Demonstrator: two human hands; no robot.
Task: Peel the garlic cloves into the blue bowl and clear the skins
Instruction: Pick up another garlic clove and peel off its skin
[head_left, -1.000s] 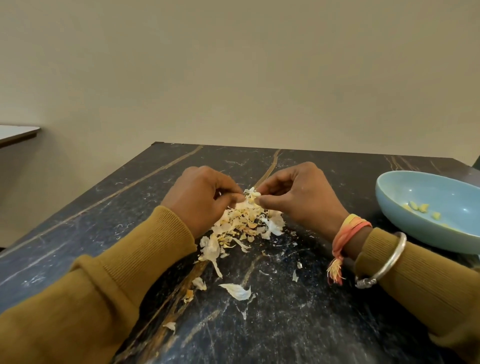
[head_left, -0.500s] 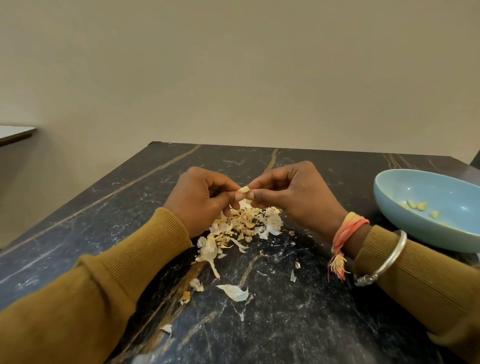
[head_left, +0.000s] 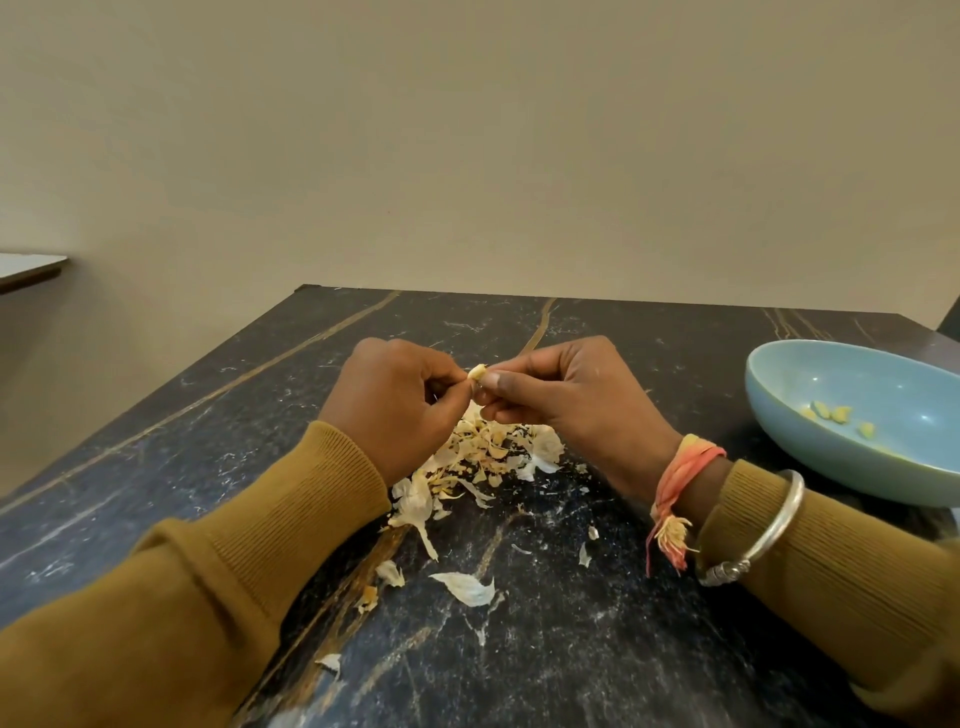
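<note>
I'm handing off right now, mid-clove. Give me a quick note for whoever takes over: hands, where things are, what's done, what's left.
Left hand: pinches the garlic clove at its fingertips.
Right hand: pinches the same clove from the other side.
Blue bowl: on the table to the right, with a few peeled cloves inside.
Skins: heaped on the table under the hands, loose flakes nearer the person.
Done: a few cloves peeled and in the bowl.
Left: finish this clove, drop it in the bowl, clear the skins. Unpeeled cloves in the heap: cannot tell.
</note>
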